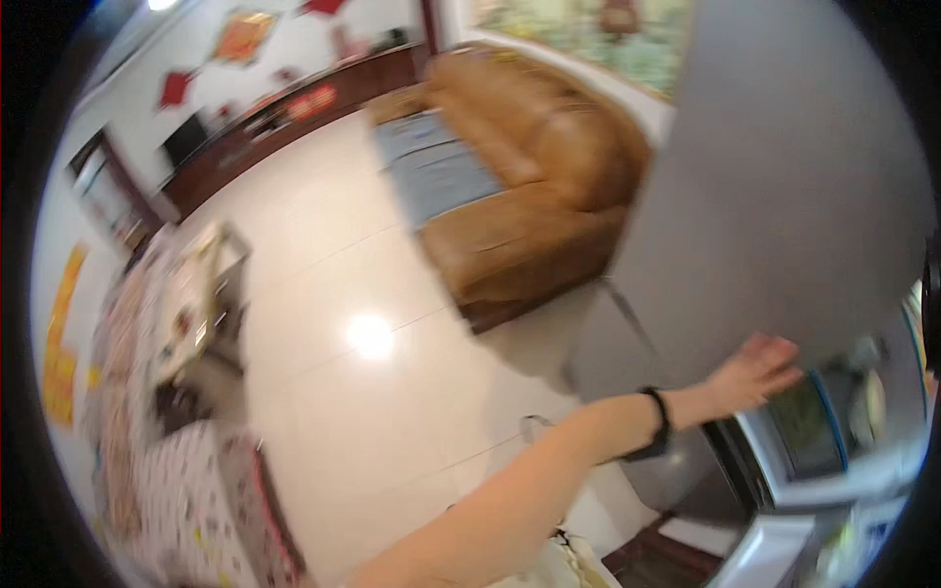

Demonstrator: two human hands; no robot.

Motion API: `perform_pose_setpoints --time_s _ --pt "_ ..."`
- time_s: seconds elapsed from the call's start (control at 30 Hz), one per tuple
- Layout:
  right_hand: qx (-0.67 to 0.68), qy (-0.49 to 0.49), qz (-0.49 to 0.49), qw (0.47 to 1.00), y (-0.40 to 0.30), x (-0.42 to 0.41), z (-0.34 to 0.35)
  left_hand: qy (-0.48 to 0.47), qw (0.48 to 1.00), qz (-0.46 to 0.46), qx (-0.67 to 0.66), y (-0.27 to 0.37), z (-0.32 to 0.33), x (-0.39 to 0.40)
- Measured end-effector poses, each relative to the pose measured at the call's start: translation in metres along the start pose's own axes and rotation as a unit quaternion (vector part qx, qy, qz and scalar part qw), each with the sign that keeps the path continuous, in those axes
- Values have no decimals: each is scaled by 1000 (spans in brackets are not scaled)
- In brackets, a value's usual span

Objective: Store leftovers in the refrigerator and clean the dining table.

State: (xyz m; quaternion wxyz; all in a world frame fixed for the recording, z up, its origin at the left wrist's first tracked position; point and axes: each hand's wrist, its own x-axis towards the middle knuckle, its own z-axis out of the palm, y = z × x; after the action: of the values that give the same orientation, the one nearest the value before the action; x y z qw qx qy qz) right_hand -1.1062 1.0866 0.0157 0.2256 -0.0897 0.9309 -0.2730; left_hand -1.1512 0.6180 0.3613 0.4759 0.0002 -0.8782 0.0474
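My left hand (764, 369) reaches in from the bottom, with a black band or watch (656, 426) on the wrist. It is blurred, its fingers look partly spread, and nothing shows in it. Behind it stands a large grey panel (764, 206), which looks like a refrigerator door. Just right of and below the fingers are lit, white-framed shelves or bins (805, 426) with blurred contents, like a refrigerator's inside. Whether the fingertips touch anything, I cannot tell. My right hand is out of view.
A brown leather sofa (514, 235) with a blue-grey seat cover (441, 173) stands beyond on the pale tiled floor (323, 294). A low table (198, 294) and a patterned cloth-covered piece (191, 507) are at left. A long dark red cabinet (242, 151) lines the far wall.
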Motion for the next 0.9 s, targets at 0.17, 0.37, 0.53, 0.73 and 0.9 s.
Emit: perform_pose_setpoints --time_s 0.17,0.37,0.53,0.73,0.9 --pt "-72 -190 -143 969 -151 136 -12 -33 990 -10 -139 -34 54 67" --pt "-120 -282 -213 928 -220 174 7 -70 992 45 100 -53 47 72" --pt "-148 -325 -235 904 -228 185 21 -125 982 51 131 -58 47 83" --pt "-163 -346 -237 893 -235 196 27 -142 983 42 111 -60 55 89" --pt "-170 -366 -250 880 -255 204 48 -127 983 -3 -136 -60 39 44"
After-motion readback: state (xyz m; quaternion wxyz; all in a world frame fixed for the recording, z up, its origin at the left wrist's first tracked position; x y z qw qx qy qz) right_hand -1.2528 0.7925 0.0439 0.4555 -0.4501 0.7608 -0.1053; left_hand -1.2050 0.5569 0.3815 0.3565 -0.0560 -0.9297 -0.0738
